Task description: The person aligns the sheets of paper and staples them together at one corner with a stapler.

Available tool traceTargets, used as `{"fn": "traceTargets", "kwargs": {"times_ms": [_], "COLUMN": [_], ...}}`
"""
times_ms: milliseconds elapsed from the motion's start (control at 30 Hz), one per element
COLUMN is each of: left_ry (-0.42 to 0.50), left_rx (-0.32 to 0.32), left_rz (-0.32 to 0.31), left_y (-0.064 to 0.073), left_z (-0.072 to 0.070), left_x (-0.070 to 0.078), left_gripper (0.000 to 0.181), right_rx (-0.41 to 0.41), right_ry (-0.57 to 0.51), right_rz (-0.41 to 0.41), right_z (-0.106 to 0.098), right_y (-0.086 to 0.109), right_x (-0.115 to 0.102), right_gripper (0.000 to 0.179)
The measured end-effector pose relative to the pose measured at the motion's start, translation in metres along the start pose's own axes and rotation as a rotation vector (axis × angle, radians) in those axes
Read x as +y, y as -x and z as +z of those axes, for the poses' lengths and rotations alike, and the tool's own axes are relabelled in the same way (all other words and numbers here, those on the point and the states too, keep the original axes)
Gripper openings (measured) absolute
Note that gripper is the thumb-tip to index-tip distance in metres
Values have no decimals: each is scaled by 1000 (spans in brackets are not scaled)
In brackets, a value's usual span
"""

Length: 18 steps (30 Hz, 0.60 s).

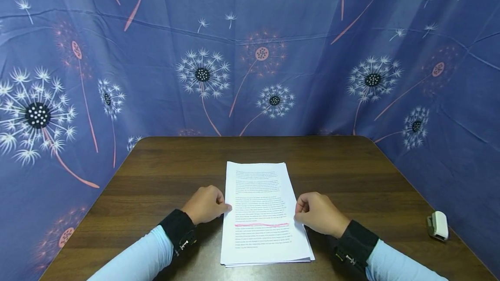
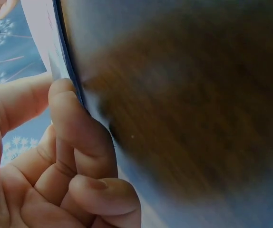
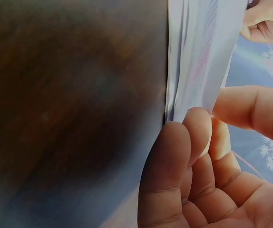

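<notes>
A stack of printed paper sheets (image 1: 259,185) lies on the table, with a pink highlighter line (image 1: 261,224) across the lower part of the top page. My left hand (image 1: 205,205) pinches the stack's left edge between thumb and curled index finger. At the right edge, slightly lower, my right hand (image 1: 322,215) grips the sheets, its thumb over the top page. In the right wrist view the sheets' edges (image 3: 177,57) fan slightly apart by the fingertips (image 3: 198,118). The left wrist view shows the sheets edge-on (image 2: 63,52) above the index finger.
Near the right edge of the brown wooden table (image 1: 175,159) sits a small white and dark stapler-like object (image 1: 438,226). A blue curtain with dandelion prints (image 1: 308,8) hangs behind and around the table. Both wrists wear black bands (image 1: 179,231).
</notes>
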<state>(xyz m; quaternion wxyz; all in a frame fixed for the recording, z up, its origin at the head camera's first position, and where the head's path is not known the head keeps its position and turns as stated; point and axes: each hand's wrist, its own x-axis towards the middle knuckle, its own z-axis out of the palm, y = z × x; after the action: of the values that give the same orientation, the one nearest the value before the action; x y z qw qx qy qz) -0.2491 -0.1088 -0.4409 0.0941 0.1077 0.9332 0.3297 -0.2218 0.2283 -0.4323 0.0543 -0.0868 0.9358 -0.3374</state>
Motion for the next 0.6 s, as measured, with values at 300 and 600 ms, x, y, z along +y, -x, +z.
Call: {"fn": "traceTargets", "kwargs": {"times_ms": [300, 600], "left_ry": [-42, -73], "left_rx": [-3, 10], "left_rz": [3, -3], "left_y": [-1, -2], "left_z": [1, 2], "left_x": [0, 2], "left_gripper": [23, 23], "right_rx": [-2, -11], "right_ry": [11, 35], "right_rz": [-1, 29], "right_z": [-1, 1], "right_y": [1, 1], "right_x": [0, 2], "right_gripper": [18, 19]}}
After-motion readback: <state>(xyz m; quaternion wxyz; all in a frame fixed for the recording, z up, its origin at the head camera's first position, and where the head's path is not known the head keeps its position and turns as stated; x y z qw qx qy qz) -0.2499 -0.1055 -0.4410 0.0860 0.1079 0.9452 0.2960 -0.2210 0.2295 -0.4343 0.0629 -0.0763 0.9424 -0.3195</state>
